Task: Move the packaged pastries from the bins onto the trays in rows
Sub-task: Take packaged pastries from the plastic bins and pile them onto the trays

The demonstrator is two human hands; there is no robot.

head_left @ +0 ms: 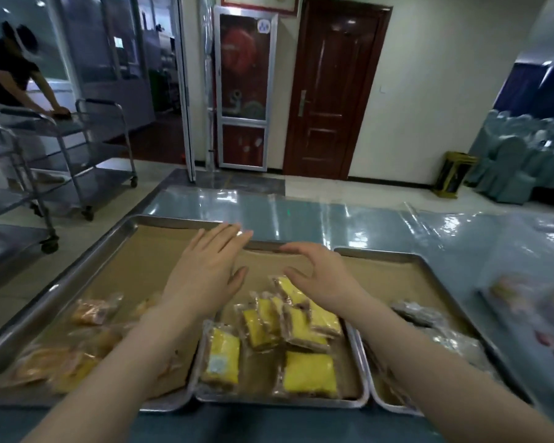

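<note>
Both hands, left hand (205, 270) and right hand (325, 276), hover open, seemingly empty, above the yellow pastries (288, 327).

Catering hall back area: steel trolleys (77, 148), covered banquet chairs (522, 161).

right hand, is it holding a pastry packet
No, the right hand hovers open and empty above the yellow packets on the middle tray.

A dark wooden door (331, 91) stands in a cream wall (445, 91). Steel carts (77, 155) stand left, on a pale, glossy floor (349, 187).
</note>
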